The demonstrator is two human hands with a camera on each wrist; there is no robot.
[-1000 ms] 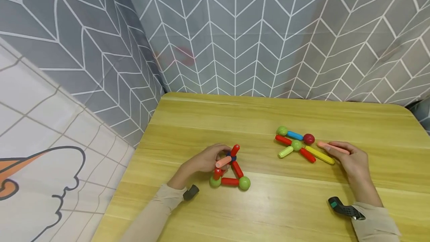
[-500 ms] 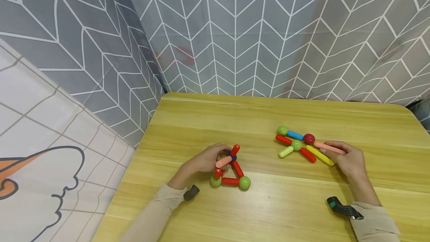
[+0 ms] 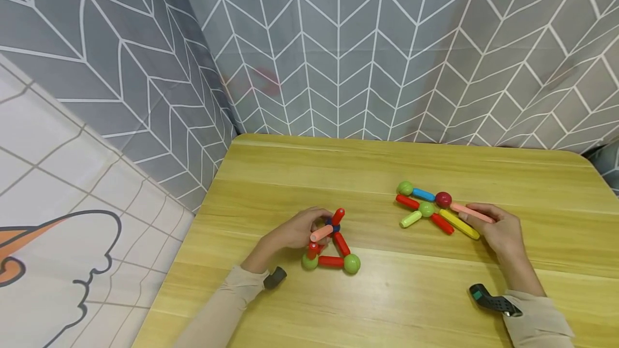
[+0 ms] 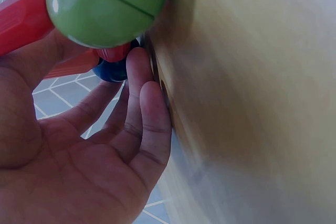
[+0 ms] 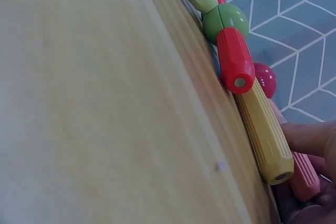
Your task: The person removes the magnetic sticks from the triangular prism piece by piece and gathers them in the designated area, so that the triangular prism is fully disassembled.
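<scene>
At the left, my left hand (image 3: 302,228) holds a magnetic rod-and-ball frame by its back corner, around the dark blue ball (image 4: 111,70). Red rods (image 3: 331,261) and two green balls (image 3: 352,263) form its base; a salmon rod (image 3: 321,233) and other red rods point upward. The left thumb is partly hidden behind the frame. On the right, my right hand (image 3: 503,230) pinches a longer salmon rod (image 3: 476,212) between thumb and fingers. That rod's far end meets the dark red ball (image 3: 443,200), which joins a blue rod (image 3: 423,194) and a green ball (image 3: 405,188).
Just in front of that chain lies a green ball (image 3: 426,209) with red rods (image 3: 442,223) and a light green rod (image 3: 411,219) attached. A yellow rod (image 5: 265,135) lies close beside the salmon one. The wooden table (image 3: 387,305) ends at a grey patterned curtain (image 3: 362,69).
My right hand has moved slightly left with the salmon rod, bringing its end from a gap to the dark red ball. The left hand and its frame have stayed put.
</scene>
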